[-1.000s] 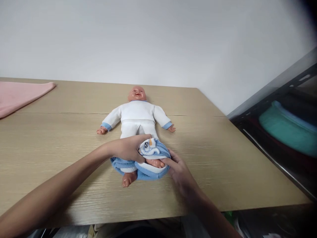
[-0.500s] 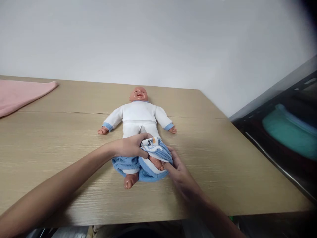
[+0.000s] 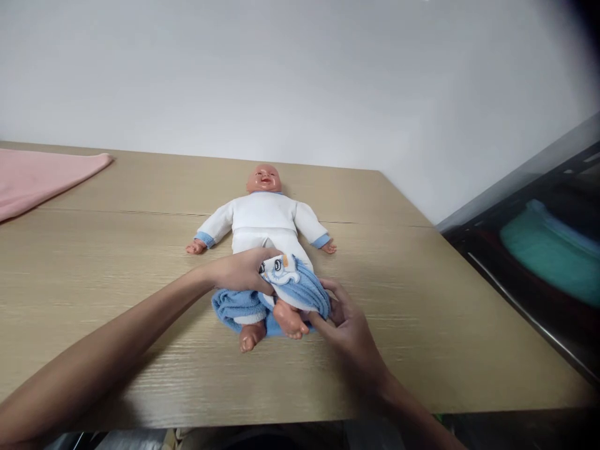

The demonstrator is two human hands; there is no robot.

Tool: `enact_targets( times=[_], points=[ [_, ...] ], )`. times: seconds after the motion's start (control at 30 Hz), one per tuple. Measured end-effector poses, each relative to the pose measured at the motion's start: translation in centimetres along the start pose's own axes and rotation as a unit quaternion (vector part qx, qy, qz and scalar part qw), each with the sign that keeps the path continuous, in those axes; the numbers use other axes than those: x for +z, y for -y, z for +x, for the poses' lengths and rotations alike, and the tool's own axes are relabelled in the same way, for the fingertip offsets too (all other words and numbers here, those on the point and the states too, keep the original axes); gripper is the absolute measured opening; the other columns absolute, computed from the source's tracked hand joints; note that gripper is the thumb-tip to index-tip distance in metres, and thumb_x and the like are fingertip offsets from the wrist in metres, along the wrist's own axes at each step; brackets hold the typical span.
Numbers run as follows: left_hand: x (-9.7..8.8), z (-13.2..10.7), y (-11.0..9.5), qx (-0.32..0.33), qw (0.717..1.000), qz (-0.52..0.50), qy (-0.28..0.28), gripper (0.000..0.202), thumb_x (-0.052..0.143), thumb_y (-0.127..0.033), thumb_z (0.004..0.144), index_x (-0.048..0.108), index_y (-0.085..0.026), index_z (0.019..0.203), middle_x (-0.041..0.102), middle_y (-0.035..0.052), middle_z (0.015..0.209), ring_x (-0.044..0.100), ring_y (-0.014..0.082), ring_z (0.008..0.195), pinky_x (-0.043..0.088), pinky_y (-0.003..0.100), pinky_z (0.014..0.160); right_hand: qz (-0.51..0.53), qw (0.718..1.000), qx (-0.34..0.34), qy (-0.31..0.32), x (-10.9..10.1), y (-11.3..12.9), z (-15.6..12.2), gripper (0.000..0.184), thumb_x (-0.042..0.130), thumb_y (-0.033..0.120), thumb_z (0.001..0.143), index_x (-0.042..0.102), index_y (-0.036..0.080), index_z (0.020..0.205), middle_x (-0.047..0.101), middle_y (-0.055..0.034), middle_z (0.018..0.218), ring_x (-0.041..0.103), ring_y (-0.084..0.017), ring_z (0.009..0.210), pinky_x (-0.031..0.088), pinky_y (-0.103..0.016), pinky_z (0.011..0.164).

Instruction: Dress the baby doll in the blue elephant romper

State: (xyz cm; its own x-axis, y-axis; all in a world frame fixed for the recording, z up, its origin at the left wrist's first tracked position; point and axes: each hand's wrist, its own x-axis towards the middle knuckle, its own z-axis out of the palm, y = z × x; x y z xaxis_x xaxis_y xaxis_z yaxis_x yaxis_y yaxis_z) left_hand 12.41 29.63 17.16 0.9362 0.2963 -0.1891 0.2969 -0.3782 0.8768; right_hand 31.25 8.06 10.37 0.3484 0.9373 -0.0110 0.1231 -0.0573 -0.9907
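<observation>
A baby doll [image 3: 265, 212] in a white top with blue cuffs lies on its back, head toward the wall. Blue doll trousers [image 3: 300, 284] with white cuffs and an embroidered face are bunched around its lower legs, and both feet stick out of the leg openings. My left hand [image 3: 246, 272] grips the trousers on the inner side of the leg at the right, thumb over the embroidered patch. Closed on the cuff of that same leg, beside the bare foot [image 3: 289, 320], is my right hand [image 3: 340, 319]. Some of its fingertips are hidden behind the cloth.
The doll lies on a wooden table [image 3: 117, 269] with a seam across it. A pink cloth [image 3: 42, 178] rests at the far left. Beyond the table's right edge is a dark object with a green item [image 3: 553, 250]. A plain wall [image 3: 281, 81] stands behind.
The foot at the right has come further out of the trouser cuff. My hands have pulled the cloth slightly up that leg.
</observation>
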Motion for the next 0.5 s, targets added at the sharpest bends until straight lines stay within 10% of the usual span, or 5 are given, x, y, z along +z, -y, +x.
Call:
enact_targets(
  times=[0.5],
  points=[
    [-1.2, -1.2, -1.1, 0.056, 0.996, 0.065, 0.027, 0.058, 0.094, -0.041, 0.082, 0.074, -0.025, 0.134, 0.080, 0.0068, 0.128, 0.077, 0.0337, 0.117, 0.058, 0.040, 0.096, -0.080, 0.964, -0.029, 0.253, -5.1, 3.3, 7.0, 0.039, 0.087, 0.056, 0.095, 0.083, 0.026, 0.119, 0.078, -0.0061, 0.113, 0.070, -0.032, 0.109, 0.059, -0.044, 0.097]
  ],
)
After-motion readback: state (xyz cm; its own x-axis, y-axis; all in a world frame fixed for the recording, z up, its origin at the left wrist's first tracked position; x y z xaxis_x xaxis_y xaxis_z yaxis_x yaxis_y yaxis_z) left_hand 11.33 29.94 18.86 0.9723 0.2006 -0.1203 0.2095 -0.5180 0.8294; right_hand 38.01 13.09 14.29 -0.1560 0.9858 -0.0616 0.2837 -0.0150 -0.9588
